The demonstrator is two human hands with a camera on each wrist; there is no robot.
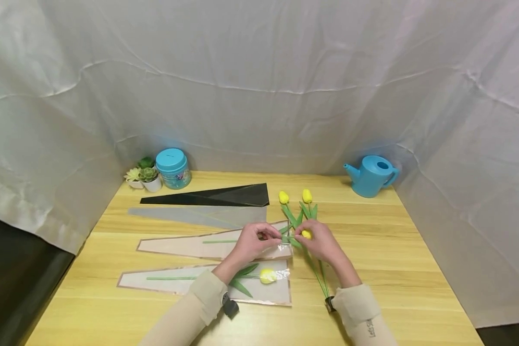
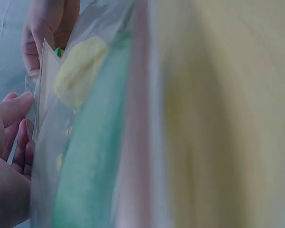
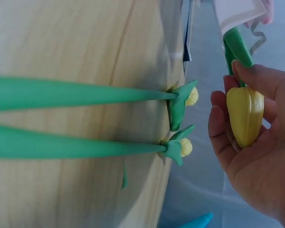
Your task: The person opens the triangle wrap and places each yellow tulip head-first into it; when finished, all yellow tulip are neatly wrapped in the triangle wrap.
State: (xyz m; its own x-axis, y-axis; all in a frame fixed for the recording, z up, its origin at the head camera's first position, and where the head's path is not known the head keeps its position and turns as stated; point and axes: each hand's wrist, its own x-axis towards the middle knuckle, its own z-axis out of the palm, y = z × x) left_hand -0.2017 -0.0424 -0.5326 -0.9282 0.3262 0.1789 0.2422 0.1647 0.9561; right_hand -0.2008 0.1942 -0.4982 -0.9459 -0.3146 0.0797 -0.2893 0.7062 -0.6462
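My left hand (image 1: 264,234) pinches the open mouth of a clear, pink-edged cone sleeve (image 1: 190,246) lying on the wooden table (image 1: 398,269). A green stem (image 1: 218,241) lies inside that sleeve. My right hand (image 1: 304,235) grips the yellow tulip bloom (image 3: 245,114) at the sleeve's mouth, fingers curled round it. In the left wrist view my left hand's fingers (image 2: 9,123) touch the sleeve's plastic edge (image 2: 42,85). Two loose yellow tulips (image 1: 295,197) lie just behind my right hand, their stems (image 3: 76,92) running along the table.
A nearer sleeve (image 1: 177,281) holds a yellow tulip (image 1: 267,276). A grey sleeve (image 1: 199,215) and a black one (image 1: 225,195) lie further back. Small potted succulents (image 1: 143,177) and a teal jar (image 1: 173,167) stand back left, a blue watering can (image 1: 372,175) back right. White cloth walls surround the table.
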